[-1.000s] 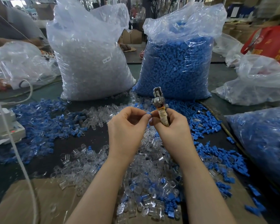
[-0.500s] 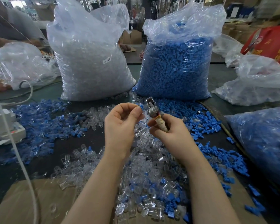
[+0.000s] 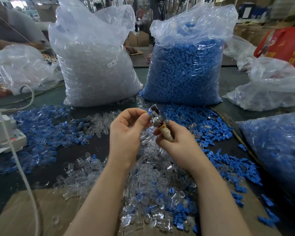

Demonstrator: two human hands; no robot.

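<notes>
Left hand pinches small blue plastic cap at steel-headed tool with tan wrapped handle | right hand curled round handle | best: hold tool steady, seat cap square

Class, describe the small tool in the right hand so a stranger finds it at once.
Start at the big bag of blue parts. Just before it, the right hand grips the tool. It alone is shiny metal on a tan wrapped handle.
</notes>
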